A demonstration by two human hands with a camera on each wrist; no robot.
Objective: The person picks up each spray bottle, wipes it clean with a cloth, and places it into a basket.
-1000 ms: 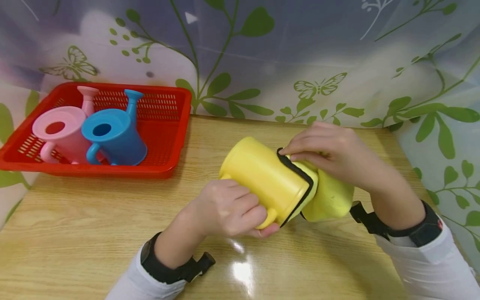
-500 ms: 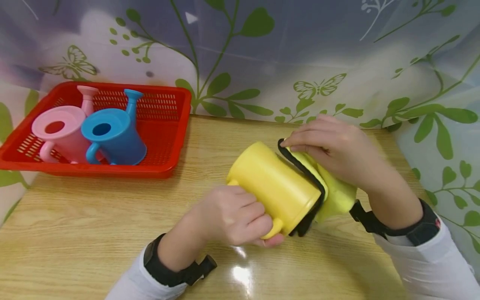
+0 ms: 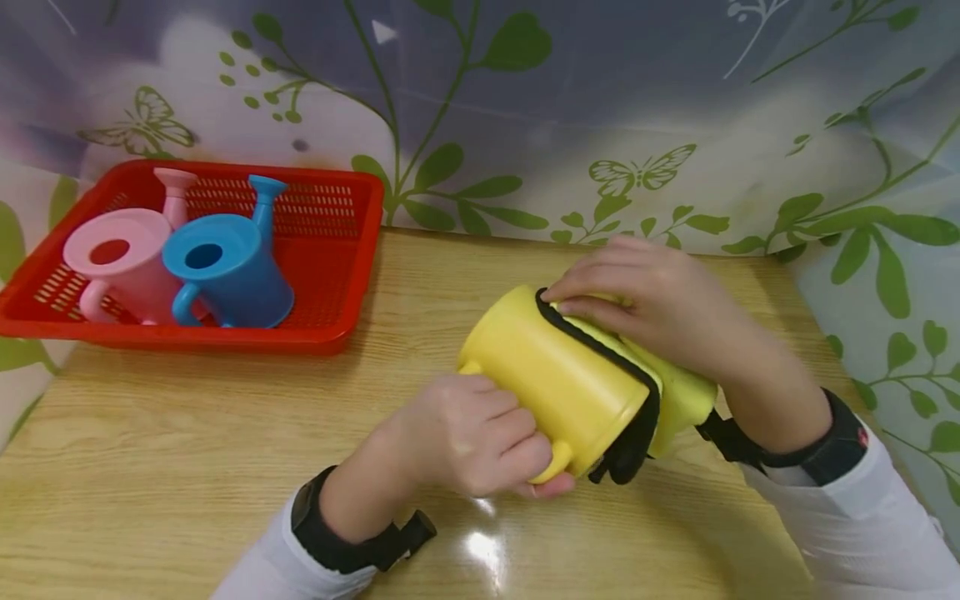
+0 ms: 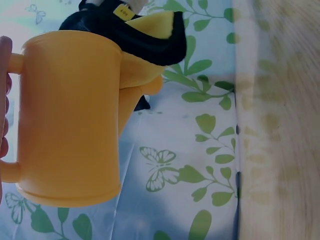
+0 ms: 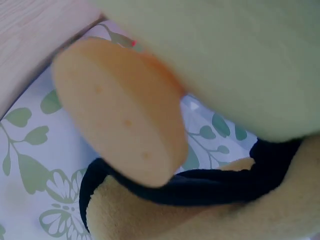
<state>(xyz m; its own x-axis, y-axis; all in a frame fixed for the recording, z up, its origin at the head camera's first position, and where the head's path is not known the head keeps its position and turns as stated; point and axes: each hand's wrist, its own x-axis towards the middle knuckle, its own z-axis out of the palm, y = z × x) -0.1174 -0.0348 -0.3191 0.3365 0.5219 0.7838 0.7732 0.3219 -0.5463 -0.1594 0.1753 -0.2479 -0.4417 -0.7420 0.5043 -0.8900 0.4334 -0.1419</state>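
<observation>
A yellow watering can (image 3: 555,358) is held tilted over the table, its spout end turned right. My left hand (image 3: 480,433) grips its handle, fingers curled round it; only a strip of that hand shows in the left wrist view. My right hand (image 3: 652,300) pinches a yellow cloth with black edging (image 5: 190,190) between thumb and fingers, against the can's far right end. Black material from the cloth hangs below the can. In the right wrist view the can's spout head (image 5: 120,110), dotted with small holes, stands over the black edge. The can's far end is hidden behind the cloth.
At the back left, a red plastic basket (image 3: 330,335) holds a pink watering can (image 3: 138,267) and a blue watering can (image 3: 240,283). The wooden table (image 3: 187,450) meets a leaf-patterned curtain (image 3: 480,125) at the back.
The can has moved slightly right and down. My right hand drew the cloth off the can's side, then brought it back onto it; more of the cloth's black part now shows underneath.
</observation>
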